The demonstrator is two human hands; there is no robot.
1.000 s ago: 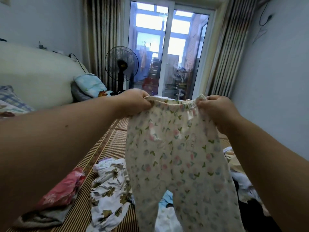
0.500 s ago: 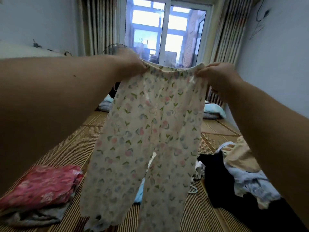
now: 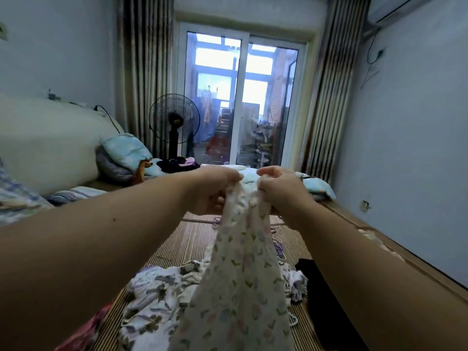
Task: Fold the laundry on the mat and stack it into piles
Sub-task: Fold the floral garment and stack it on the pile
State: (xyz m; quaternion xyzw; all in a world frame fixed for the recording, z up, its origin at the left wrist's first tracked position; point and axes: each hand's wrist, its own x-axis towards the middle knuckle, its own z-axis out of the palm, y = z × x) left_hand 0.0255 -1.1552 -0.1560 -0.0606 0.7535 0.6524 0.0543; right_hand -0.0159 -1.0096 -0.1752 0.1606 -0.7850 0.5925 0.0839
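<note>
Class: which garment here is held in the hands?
The cream floral-print trousers, gripped by the left hand and right hand; the white leaf-print garment, black garment and pink garment lie on the woven mat.

The left hand (image 3: 217,191) and the right hand (image 3: 281,190) grip the top of the floral trousers (image 3: 243,287), close together, so the cloth hangs bunched in a narrow fall. Below it on the striped mat (image 3: 177,249) lies a crumpled flowered garment (image 3: 157,300), with a black garment (image 3: 326,307) to the right. A standing fan (image 3: 174,122) stands before the glass door (image 3: 240,102).
</note>
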